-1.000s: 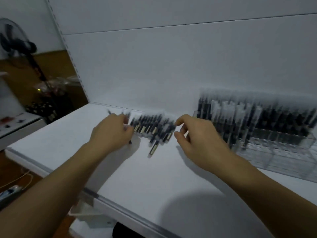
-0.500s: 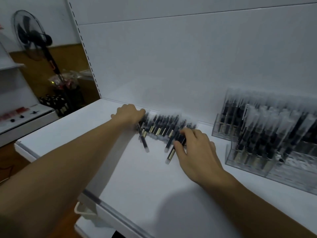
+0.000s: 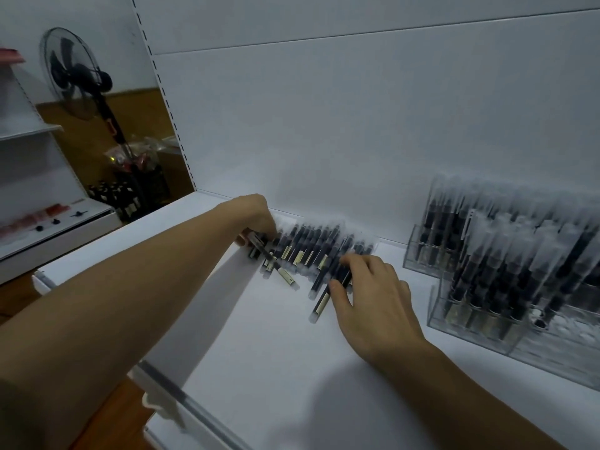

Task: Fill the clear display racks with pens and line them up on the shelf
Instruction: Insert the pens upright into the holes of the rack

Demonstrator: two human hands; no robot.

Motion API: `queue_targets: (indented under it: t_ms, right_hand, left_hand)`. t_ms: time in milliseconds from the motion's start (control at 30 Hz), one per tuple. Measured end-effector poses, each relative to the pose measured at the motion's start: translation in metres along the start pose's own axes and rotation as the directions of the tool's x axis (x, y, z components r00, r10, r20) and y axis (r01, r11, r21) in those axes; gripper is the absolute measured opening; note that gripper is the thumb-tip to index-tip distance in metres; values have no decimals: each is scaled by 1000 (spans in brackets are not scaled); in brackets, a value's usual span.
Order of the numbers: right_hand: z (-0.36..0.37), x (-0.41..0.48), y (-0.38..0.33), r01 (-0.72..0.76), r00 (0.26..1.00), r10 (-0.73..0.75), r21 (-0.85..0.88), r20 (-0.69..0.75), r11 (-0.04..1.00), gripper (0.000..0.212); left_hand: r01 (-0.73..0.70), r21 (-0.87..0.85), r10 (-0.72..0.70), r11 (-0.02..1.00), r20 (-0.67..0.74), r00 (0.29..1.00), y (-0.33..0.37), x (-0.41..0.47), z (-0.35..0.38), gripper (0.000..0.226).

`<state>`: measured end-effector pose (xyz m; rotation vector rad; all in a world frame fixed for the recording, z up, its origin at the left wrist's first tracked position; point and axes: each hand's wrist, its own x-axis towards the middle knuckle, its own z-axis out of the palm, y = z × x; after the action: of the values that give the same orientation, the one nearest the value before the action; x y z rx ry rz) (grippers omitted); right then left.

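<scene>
Loose pens [image 3: 308, 251] lie in a rough row on the shelf [image 3: 276, 368], close to its back wall. The two hands work at the two ends of the row, I think to press the pens together into one bundle that can be lifted.

The left hand [image 3: 256, 216] is at the left end, with its back to the camera. Its fingers curl down over the first pens but are hidden, so I cannot tell if they grip anything. The right hand [image 3: 373, 297] is at the right end. Its thumb and bent fingers [image 3: 355, 259] pinch a few pens, and one of these pens sticks out toward the shelf edge beside the thumb.

Near the right end of the row stand the racks [image 3: 558, 355], clear and stepped. Pens stand in them close together, caps up and tilted back. The lowest front part at the far right seems to have no pens, though blur makes this uncertain.
</scene>
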<state>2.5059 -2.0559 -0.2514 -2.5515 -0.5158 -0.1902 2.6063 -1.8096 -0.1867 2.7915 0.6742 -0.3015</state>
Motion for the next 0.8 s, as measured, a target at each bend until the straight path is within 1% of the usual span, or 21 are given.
queue_targets:
  t_ms: [67, 100, 200, 233, 300, 333, 400, 467, 500, 567, 633, 700, 800]
  right_hand:
    - [-1, 0, 0, 1, 1000, -1, 0, 5, 1000, 40]
    - [-1, 0, 0, 2, 1000, -2, 1, 7, 1000, 40]
    - [-2, -1, -1, 9, 1000, -9, 2, 7, 1000, 39]
    - [-2, -2, 0, 11, 1000, -11, 3, 6, 1000, 39]
    - [-2, -2, 0, 14, 1000, -14, 3, 0, 1000, 38]
    - [-2, -2, 0, 16, 1000, -16, 1, -3, 1000, 39]
    - [-2, -2, 0, 20, 1000, -20, 0, -7, 1000, 39]
    - [-1, -2, 1, 22, 1000, -22, 2, -12, 1000, 38]
    - [-2, -2, 1, 23, 1000, -23, 1, -13, 1000, 38]
    - [-2, -3, 0, 25, 1000, -25, -3, -14, 1000, 38]
    - [-2, -3, 0, 31, 999, -31, -23, -15, 999, 37]
    - [-2, -4, -1, 35, 999, -35, -40, -16, 999, 37]
    - [-2, -3, -1, 31, 999, -31, -42, -13, 999, 36]
  left_hand:
    - [20, 8, -20, 1000, 21, 1000, -1, 1, 2, 27]
    - [17, 28, -17, 999, 5, 1000, -1, 0, 5, 24]
    - [-44, 132, 58, 990, -101, 993, -1, 0, 13, 13]
    - [-69, 138, 85, 988, -110, 990, -1, 1, 14, 11]
    - [-112, 85, 120, 990, -102, 988, -6, 2, 12, 11]
    - [-147, 53, 152, 988, -120, 981, -10, 4, 10, 10]
    - [-279, 25, 278, 960, -200, 940, -20, 5, 4, 8]
    - [-458, 55, 454, 887, -286, 844, -30, 2, 0, 8]
    - [-538, 77, 534, 840, -302, 790, -33, -2, -2, 9]
    - [-665, 116, 667, 738, -275, 692, -37, -13, -6, 15]
    - [-724, 183, 746, 666, -179, 641, -38, -24, -8, 19]
    - [-744, 241, 777, 623, -82, 624, -39, -33, -4, 21]
    - [-756, 244, 782, 608, -15, 624, -45, -38, 10, 27]
